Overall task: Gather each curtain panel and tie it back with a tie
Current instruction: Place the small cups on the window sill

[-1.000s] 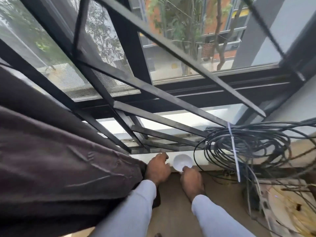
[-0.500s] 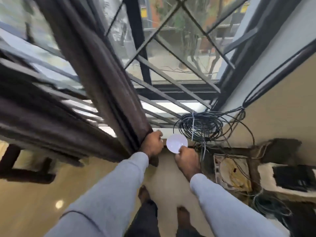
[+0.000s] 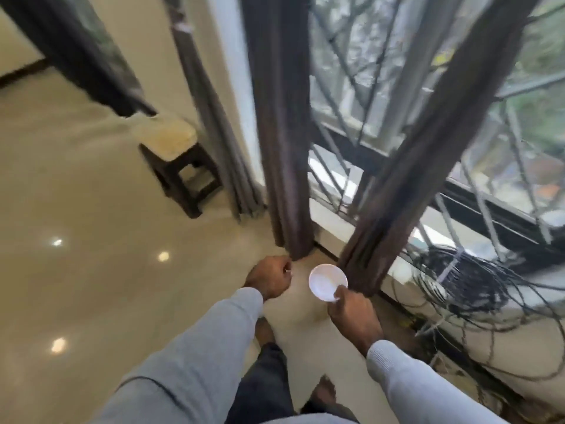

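Cable tangle (image 3: 477, 280) crowds the sill beside the curtain panel (image 3: 406, 191).

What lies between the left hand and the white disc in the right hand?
In the head view, only bare floor shows between the left hand and the white disc; the right hand pinches the disc's lower edge.

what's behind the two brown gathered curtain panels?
Behind the left panel and right panel: window glass with metal grille bars, a pale sill, blurred greenery outside. Whatever lies directly behind the fabric is hidden.
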The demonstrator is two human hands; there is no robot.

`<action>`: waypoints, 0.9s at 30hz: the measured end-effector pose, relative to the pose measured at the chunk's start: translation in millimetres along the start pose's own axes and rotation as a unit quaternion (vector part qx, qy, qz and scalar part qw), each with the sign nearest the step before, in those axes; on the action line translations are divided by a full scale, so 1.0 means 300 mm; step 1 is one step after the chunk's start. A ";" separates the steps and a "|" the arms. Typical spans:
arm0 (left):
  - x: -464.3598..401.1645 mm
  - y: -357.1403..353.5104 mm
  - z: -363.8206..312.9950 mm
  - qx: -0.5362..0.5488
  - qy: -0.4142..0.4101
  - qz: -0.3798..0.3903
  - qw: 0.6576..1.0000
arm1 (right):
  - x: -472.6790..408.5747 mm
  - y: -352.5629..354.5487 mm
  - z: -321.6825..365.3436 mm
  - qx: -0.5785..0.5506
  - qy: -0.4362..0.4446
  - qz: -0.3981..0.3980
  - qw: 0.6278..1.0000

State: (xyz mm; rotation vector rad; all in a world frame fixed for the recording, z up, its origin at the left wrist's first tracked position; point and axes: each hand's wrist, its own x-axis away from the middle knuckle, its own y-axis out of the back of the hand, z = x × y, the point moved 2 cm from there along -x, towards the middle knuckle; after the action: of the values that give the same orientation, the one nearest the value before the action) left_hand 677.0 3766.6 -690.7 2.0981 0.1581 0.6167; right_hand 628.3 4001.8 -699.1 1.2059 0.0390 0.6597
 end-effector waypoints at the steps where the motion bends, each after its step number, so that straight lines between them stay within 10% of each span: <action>1: 0.027 0.035 0.075 0.006 0.023 -0.016 1.000 | -0.028 -0.007 0.070 0.000 0.028 0.004 1.000; 9: 0.146 0.277 0.612 0.088 0.176 -0.133 0.972 | -0.275 -0.112 0.626 0.030 0.158 0.037 0.986; 27: -0.200 1.027 1.481 0.090 0.211 -0.230 0.946 | -0.957 -0.253 1.753 -0.036 0.221 0.021 0.974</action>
State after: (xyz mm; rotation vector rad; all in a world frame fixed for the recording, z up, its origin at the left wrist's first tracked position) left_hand 803.6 3238.1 -666.4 1.9704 0.9505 0.7737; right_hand 621.7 3399.6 -654.8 0.9742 0.3592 0.9499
